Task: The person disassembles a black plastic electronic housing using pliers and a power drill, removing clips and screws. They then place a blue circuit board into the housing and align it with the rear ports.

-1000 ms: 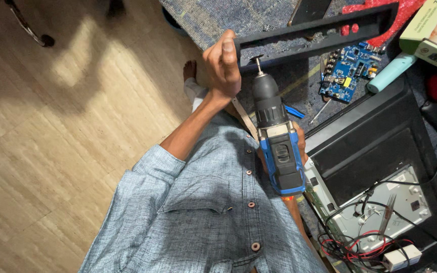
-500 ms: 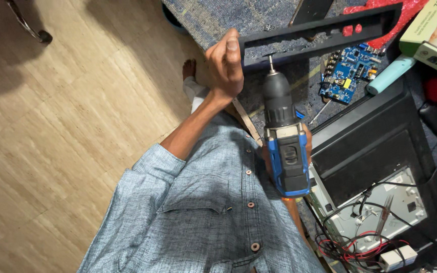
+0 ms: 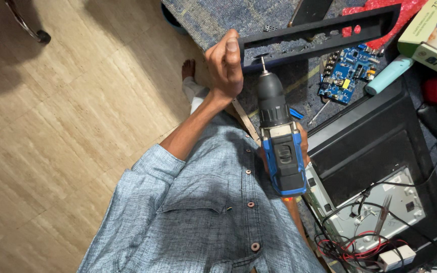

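1. You are looking straight down over your own chest, dressed in a grey-blue buttoned shirt (image 3: 198,217), with a pale wood-pattern floor (image 3: 61,126) to your left and a patterned grey carpet (image 3: 228,15) ahead.

2. Your left hand (image 3: 224,63) is raised in front of you, its fingers curled tight around the near end of a long black plastic bar (image 3: 319,33). The bar runs away to the right, slightly upward in the picture, and has slots cut along it. The grip seems meant to steady the bar against the tool's push.

3. Your right hand (image 3: 303,146) holds a blue and black cordless drill (image 3: 279,136). Most of this hand is hidden behind the tool's body, so only a little of it shows at the handle; the fingers appear wrapped around the grip.

4. The drill points away from you, and its thin bit (image 3: 263,64) meets the lower edge of the bar just beside your left hand. Holding close to the bit likely keeps the bar from twisting.

5. To the right lies a blue circuit board (image 3: 342,76) on the carpet, near a pale teal tube (image 3: 388,75).

6. Lower right is an opened black television back (image 3: 380,146), with a metal plate (image 3: 375,217) and loose red and black wires (image 3: 350,242) exposed.

7. Cardboard boxes (image 3: 433,30) sit at the upper right corner.
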